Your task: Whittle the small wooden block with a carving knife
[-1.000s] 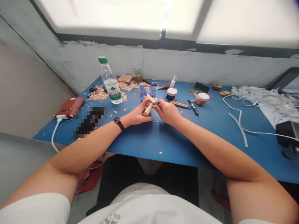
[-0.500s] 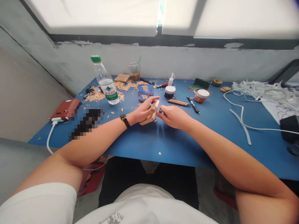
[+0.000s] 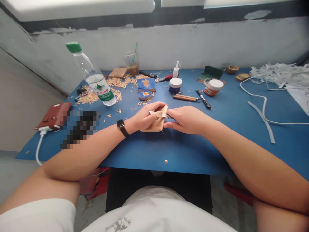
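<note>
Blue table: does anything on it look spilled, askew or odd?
Yes: at the far left of the table, wood shavings lie strewn, unswept, on both sides of the water bottle. The bottle appears tilted, though lens distortion may cause that. At right, white strips lie in a tangled heap.

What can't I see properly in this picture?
In the head view:
Blade: its grip end, hidden in the right hand.
Wooden block: left part, covered by the left hand.
Dark thing: blurred into squares.
White cable at right: cut off by the picture's edge.
</note>
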Available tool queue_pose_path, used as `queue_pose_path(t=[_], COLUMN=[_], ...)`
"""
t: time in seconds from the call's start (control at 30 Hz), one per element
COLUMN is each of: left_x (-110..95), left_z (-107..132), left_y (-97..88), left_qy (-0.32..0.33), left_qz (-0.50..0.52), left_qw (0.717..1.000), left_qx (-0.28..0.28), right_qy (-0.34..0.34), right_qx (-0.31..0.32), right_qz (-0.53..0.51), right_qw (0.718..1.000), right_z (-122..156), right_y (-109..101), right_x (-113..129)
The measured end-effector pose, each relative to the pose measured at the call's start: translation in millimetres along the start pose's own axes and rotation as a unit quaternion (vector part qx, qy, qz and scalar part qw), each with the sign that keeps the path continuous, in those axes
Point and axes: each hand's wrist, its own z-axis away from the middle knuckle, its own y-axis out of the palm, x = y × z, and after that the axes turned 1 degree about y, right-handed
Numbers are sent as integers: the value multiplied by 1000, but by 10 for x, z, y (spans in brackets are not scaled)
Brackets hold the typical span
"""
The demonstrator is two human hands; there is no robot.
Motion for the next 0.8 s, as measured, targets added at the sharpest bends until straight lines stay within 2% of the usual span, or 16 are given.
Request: queue_pose_path(t=[0.37,0.6,0.8], left_x=[-32,-23,4], left_z=[-35,-36,-40], left_y=[-7,-9,-8], left_qy=[13,-3,-14], left_qz=[-67,-39,-54], left_qw=[998,999,998], left_qx=[-11,-13,-8], right_qy=[-26,-13,-9], right_qx=[-36,-38,-23], right_qz=[-18,-15,-20], right_qw=[999,999,999], right_z=[-23,-21,-32], right_y=[161,159,145], right_x=[-132,-87,-89])
